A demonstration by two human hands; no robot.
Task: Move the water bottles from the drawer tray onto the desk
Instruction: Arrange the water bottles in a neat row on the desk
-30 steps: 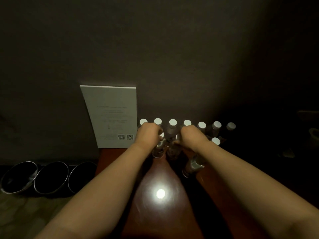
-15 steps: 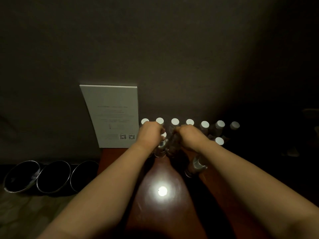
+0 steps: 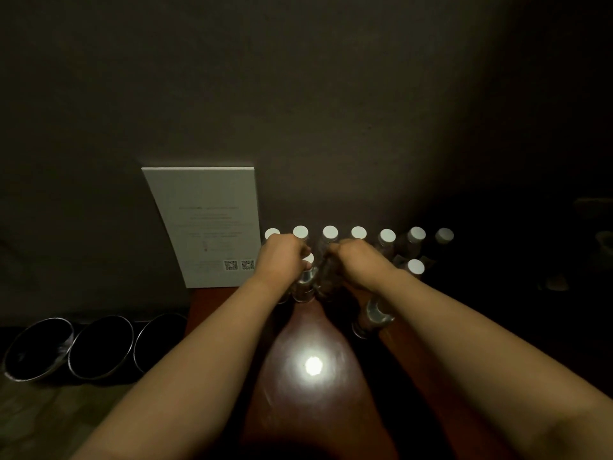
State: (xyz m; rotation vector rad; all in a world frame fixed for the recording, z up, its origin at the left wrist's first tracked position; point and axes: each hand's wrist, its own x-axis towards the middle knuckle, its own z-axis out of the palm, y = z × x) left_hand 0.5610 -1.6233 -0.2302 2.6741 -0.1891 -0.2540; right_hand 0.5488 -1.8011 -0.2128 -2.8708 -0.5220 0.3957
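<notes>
Several clear water bottles with white caps (image 3: 330, 233) stand in a row against the dark wall on the reddish wooden desk (image 3: 308, 403). My left hand (image 3: 284, 257) is closed around the neck of a bottle (image 3: 304, 287) in a second, nearer row. My right hand (image 3: 356, 260) grips the top of another bottle (image 3: 328, 280) right beside it; its cap is hidden under my fingers. One more bottle (image 3: 373, 315) shows under my right forearm, and a white-capped one (image 3: 415, 267) stands to the right. The drawer tray is not visible.
A white printed card (image 3: 207, 224) with two QR codes leans on the wall at the desk's back left. Three dark metal bowls (image 3: 99, 346) sit lower on the left. A bright light reflection (image 3: 313, 365) glares on the desk top. The right side is in deep shadow.
Both hands have shifted slightly toward the wall with their bottles and stand closer together. The view has drifted a little.
</notes>
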